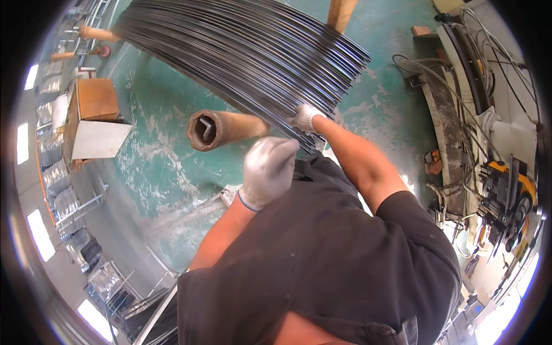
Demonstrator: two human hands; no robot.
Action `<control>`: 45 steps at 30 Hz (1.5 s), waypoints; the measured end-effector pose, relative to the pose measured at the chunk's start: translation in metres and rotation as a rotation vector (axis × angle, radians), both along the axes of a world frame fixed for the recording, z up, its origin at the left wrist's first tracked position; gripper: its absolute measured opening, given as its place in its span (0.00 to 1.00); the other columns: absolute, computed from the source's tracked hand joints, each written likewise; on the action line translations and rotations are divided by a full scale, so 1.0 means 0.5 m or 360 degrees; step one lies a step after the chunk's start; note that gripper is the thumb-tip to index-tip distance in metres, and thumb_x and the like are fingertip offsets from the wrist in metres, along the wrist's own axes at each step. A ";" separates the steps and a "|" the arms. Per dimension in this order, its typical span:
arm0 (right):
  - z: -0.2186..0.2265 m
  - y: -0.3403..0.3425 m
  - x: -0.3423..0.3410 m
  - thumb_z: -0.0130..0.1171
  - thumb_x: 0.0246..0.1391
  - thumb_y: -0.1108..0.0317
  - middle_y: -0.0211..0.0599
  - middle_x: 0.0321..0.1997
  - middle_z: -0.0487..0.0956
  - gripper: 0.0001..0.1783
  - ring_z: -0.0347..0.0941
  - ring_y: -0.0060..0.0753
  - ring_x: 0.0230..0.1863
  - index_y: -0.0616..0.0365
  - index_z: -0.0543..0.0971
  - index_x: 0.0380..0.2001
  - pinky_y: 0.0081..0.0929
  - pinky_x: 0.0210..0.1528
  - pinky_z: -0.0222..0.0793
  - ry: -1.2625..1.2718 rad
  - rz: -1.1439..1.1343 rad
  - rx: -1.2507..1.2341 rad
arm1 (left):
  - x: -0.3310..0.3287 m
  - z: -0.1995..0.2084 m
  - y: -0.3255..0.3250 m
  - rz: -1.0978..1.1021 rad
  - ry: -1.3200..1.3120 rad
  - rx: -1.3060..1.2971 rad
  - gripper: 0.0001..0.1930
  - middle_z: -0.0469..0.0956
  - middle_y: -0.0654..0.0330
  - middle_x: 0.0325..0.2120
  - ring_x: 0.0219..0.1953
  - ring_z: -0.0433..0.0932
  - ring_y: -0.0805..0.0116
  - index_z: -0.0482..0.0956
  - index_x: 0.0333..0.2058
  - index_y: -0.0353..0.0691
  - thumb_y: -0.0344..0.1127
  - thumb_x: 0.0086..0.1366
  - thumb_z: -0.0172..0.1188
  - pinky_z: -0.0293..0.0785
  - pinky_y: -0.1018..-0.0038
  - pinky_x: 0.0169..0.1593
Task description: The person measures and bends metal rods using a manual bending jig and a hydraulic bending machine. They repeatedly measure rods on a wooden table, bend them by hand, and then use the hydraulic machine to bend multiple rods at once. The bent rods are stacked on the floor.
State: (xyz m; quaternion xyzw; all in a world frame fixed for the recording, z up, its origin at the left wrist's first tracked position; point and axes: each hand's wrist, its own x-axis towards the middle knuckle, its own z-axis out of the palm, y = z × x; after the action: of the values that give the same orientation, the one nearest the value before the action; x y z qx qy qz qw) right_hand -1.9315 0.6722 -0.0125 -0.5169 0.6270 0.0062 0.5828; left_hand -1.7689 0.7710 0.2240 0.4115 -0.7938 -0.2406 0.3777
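Note:
A wide layer of long dark metal rods [247, 49] stretches from the far left toward me, their near ends staggered on the right. My right hand [305, 118], in a whitish glove, is closed on a metal rod at the near edge of the layer, close to its end. My left hand [269, 171], gloved too and a little blurred, is curled closed in front of my body, just left of the rod ends. Whatever lies inside its fingers is hidden.
A brown cardboard tube [227, 129] with an angled metal piece inside stands below the rods on the left. Farther left are cardboard boxes [95, 118]. A machine with cables [460, 103] lines the right side, and a yellow-and-black tool [512, 195] sits there. Worn green floor [155, 167] lies beneath.

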 end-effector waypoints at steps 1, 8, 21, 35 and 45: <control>0.011 -0.002 0.000 0.71 0.60 0.48 0.58 0.48 0.88 0.37 0.86 0.52 0.49 0.70 0.81 0.61 0.43 0.55 0.81 0.0174 0.0268 -0.0200 | 0.004 -0.017 0.003 0.0054 0.0059 0.0251 0.11 0.85 0.52 0.36 0.39 0.86 0.58 0.85 0.43 0.33 0.19 0.62 0.66 0.81 0.67 0.46; 0.050 0.037 -0.036 0.74 0.58 0.54 0.48 0.44 0.87 0.35 0.84 0.36 0.44 0.76 0.81 0.58 0.37 0.50 0.80 -0.0219 -0.0007 0.0118 | 0.083 -0.187 0.001 0.0756 0.0831 0.1544 0.08 0.84 0.60 0.38 0.37 0.83 0.72 0.84 0.47 0.32 0.27 0.73 0.62 0.82 0.72 0.45; 0.087 0.116 -0.080 0.71 0.65 0.64 0.44 0.35 0.87 0.18 0.84 0.35 0.29 0.70 0.84 0.47 0.38 0.31 0.84 -0.0989 -0.0506 0.0518 | 0.088 -0.401 -0.004 0.0533 0.1402 0.2506 0.17 0.81 0.53 0.47 0.51 0.81 0.56 0.75 0.60 0.35 0.36 0.79 0.53 0.79 0.55 0.58; 0.331 0.279 -0.115 0.75 0.53 0.43 0.59 0.47 0.87 0.34 0.84 0.59 0.49 0.63 0.85 0.49 0.47 0.53 0.78 0.0363 0.0128 -0.0321 | 0.026 -0.421 -0.098 0.0178 0.2501 0.2549 0.13 0.79 0.44 0.46 0.51 0.80 0.43 0.76 0.46 0.26 0.23 0.64 0.54 0.77 0.44 0.67; 0.343 0.409 -0.128 0.70 0.58 0.47 0.49 0.42 0.84 0.23 0.82 0.58 0.47 0.54 0.81 0.45 0.52 0.46 0.76 0.1266 0.0087 -0.0972 | -0.065 -0.317 -0.070 0.0012 0.2339 0.2825 0.06 0.79 0.53 0.33 0.43 0.80 0.51 0.79 0.38 0.33 0.30 0.72 0.61 0.79 0.46 0.63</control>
State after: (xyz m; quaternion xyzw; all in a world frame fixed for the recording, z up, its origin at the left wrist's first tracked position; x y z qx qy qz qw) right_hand -1.9958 0.8766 0.1592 -0.6378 0.7599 0.0342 0.1205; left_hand -1.8015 0.7360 0.0655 0.2954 0.0681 -0.8951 0.3271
